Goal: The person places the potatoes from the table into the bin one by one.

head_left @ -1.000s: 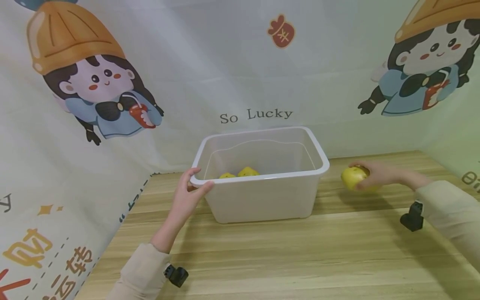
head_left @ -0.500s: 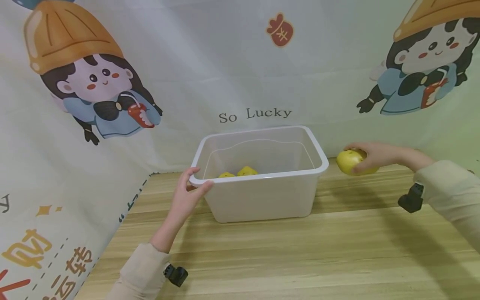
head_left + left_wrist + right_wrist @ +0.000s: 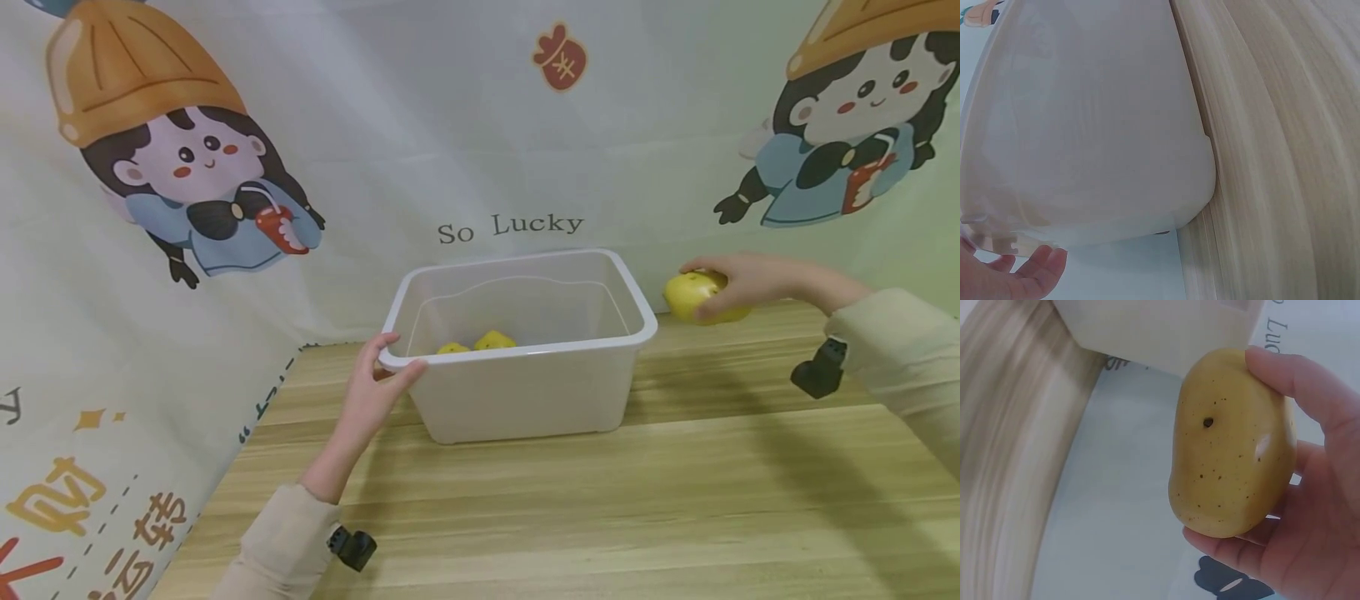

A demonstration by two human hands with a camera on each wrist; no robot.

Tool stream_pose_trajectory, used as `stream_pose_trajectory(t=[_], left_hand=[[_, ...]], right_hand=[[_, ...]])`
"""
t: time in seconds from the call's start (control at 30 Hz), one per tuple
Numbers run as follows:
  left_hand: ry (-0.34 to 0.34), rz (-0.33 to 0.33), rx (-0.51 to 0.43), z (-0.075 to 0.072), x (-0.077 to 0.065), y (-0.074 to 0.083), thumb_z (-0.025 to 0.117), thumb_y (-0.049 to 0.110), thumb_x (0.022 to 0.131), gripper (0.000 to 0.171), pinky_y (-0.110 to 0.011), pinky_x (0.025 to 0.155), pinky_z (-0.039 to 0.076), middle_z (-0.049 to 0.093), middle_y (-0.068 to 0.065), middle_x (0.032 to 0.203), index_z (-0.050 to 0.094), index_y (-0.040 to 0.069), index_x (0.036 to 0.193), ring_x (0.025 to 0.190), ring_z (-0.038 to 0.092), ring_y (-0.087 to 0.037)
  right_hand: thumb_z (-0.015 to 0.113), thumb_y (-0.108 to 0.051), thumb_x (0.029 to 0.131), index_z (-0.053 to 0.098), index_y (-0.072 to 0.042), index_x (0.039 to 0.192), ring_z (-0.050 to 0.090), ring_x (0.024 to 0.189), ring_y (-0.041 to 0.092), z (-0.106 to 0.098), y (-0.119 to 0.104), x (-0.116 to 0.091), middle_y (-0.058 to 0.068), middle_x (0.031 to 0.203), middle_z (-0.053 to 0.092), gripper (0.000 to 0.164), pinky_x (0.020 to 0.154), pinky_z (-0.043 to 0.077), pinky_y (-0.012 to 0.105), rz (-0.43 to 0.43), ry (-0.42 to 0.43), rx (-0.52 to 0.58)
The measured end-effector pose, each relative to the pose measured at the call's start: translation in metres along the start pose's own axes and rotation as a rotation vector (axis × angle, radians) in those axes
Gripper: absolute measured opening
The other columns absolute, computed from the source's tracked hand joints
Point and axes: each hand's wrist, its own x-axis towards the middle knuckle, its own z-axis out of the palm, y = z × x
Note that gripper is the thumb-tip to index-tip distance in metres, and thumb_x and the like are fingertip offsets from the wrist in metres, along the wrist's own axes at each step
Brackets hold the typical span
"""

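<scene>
In the head view a white plastic bin (image 3: 528, 396) stands upright on the wooden table, with two yellow, lumpy pieces (image 3: 495, 340) partly showing over its front rim. My left hand (image 3: 366, 398) grips the bin's near left corner, thumb at the front rim and fingers on the left side. To the right of the bin, my right hand (image 3: 761, 282) holds a yellow potato (image 3: 692, 293) up off the table, a little apart from the rim. Dark specks dot the smooth potato (image 3: 1232, 450) in the right wrist view, thumb at one end and fingers round the other.
Light wood tabletop (image 3: 525, 517) spreads in front of the bin and to both sides. Close behind hangs a white cloth (image 3: 405, 192) printed with cartoon figures and lettering, and it continues down the left side.
My right hand has raised the potato from near the tabletop and brought it slightly left, closer to the bin's rim. The left hand and the bin stay where they were.
</scene>
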Motion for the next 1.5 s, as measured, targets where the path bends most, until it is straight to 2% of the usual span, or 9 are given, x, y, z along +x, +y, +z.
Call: stream_pose_trajectory(t=[0.33,0.73,1.5], left_hand=[[-0.006,0.007,0.010,0.000,0.000,0.000,0.063,0.028,0.087,0.061,-0.025,0.075,0.044,0.029,-0.011,0.141,0.033,0.009,0.137,0.102,0.049,-0.028],[-0.009,-0.004,0.011,0.000,-0.001,0.001,0.063,0.028,0.087,0.062,-0.027,0.077,0.044,0.029,-0.011,0.141,0.033,0.009,0.137,0.106,0.048,-0.030],[0.000,-0.005,0.012,0.000,0.001,-0.001,0.063,0.028,0.086,0.061,-0.027,0.075,0.045,0.029,-0.011,0.140,0.034,0.009,0.137,0.103,0.048,-0.029]], right_hand=[[0.067,-0.030,0.081,0.036,0.002,0.134,0.050,0.089,0.024,-0.010,-0.008,0.008,0.013,0.109,0.055,0.069,0.070,0.042,0.037,-0.041,0.004,-0.039],[0.066,-0.032,0.081,0.036,0.000,0.134,0.049,0.090,0.024,-0.021,-0.023,0.009,0.013,0.109,0.053,0.069,0.071,0.041,0.037,-0.042,-0.001,-0.008],[0.064,-0.039,0.082,0.035,-0.003,0.137,0.048,0.096,0.028,-0.030,-0.054,0.023,0.015,0.115,0.053,0.071,0.076,0.042,0.043,-0.057,-0.036,-0.065]])
